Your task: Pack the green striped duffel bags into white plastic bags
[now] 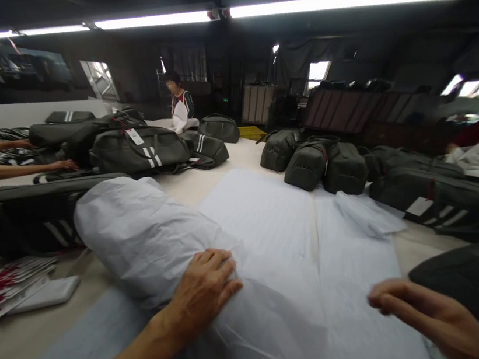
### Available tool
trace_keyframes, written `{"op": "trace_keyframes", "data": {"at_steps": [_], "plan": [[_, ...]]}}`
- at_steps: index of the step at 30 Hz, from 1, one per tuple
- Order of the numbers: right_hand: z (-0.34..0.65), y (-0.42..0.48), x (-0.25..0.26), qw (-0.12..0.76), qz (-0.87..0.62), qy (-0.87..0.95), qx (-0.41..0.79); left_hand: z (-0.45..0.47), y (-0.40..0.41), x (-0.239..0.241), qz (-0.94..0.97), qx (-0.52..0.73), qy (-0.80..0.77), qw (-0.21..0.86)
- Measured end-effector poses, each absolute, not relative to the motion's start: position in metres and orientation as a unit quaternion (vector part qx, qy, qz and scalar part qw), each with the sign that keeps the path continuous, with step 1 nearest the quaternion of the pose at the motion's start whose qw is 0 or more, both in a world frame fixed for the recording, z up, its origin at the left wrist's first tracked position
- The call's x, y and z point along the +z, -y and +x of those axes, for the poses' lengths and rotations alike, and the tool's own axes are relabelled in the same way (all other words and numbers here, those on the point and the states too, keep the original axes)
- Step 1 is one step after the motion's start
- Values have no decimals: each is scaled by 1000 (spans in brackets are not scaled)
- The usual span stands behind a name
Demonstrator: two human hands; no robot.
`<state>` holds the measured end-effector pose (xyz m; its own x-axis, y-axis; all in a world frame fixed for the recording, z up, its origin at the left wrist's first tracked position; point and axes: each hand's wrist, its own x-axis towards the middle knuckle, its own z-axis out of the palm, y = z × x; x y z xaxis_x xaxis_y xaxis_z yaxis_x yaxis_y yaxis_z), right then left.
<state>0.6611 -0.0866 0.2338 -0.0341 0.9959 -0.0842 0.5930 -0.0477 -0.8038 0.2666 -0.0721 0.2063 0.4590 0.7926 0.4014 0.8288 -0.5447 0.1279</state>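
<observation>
A long bundle wrapped in thin white paper (141,233) lies across the table before me, its far end rounded and crumpled. My left hand (209,283) rests on top of it, palm down and fingers laid along the paper, with a bracelet at the wrist. Whatever the paper covers is hidden. More white sheets (262,217) are spread flat to the right of the bundle. Over their right edge hovers my right hand (433,313), slightly blurred, its fingers curled in toward the thumb; I see nothing between them.
Dark striped bags stand left (28,219), behind (142,148) and right (457,192). Red-corded tags (15,285) lie beside a white flat object (47,294). Another person's hands (61,166) reach in from the left; a person (180,102) stands at the back.
</observation>
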Motion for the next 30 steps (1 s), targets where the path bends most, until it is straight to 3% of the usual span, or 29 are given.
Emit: {"op": "trace_keyframes", "data": {"at_steps": [4,7,14,18,23,30], "plan": [[549,27,283,169,-371,697,590,267,73,205,-851,-217,478,31],[488,-25,278,90,-297,686,658,268,74,204,-846,-229,480,33],[445,-105,189,-1,-333,688,644,268,77,196,-831,-277,481,46],[435,-114,168,-49,-307,680,664,266,76,184,-823,-302,475,70],[430,-112,158,-51,-301,673,673,266,77,181,-824,-301,473,78],[448,-120,142,-17,-381,743,550,266,78,186,-824,-290,483,63]]}}
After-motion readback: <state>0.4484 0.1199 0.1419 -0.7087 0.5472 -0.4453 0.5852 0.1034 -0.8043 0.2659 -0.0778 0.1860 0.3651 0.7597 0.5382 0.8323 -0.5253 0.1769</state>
